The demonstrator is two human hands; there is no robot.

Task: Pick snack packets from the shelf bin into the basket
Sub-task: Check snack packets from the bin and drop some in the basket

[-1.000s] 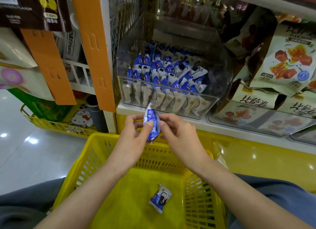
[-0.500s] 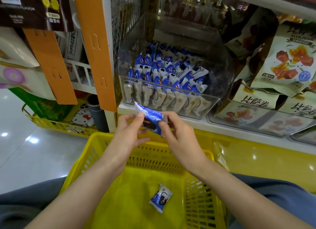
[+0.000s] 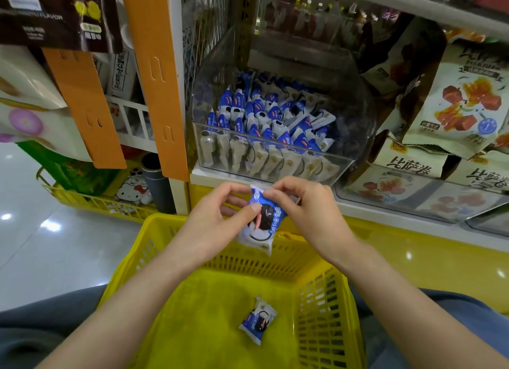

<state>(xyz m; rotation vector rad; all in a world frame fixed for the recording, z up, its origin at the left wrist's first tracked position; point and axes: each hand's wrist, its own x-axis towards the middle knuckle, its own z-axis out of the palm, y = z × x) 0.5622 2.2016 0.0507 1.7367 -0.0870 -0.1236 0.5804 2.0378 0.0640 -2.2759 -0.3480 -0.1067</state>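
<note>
Both hands pinch one blue-white snack packet (image 3: 260,220) above yellow basket (image 3: 154,231): left hand (image 3: 217,225) thumb on its face, right hand (image 3: 305,211) gripping the top. Clear shelf bin (image 3: 275,173) directly behind; second packet (image 3: 257,320) lies on basket floor.

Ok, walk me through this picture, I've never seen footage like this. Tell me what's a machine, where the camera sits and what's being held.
There is no machine here. These are a person's two bare hands, filmed by one camera worn on the head, looking forward and down. The left hand and the right hand both pinch one blue and white snack packet above a yellow basket. A second packet of the same kind already lies on the basket floor. Behind the hands, on the shelf, a clear bin holds many more such packets. Bigger snack bags sit to its right.
</note>
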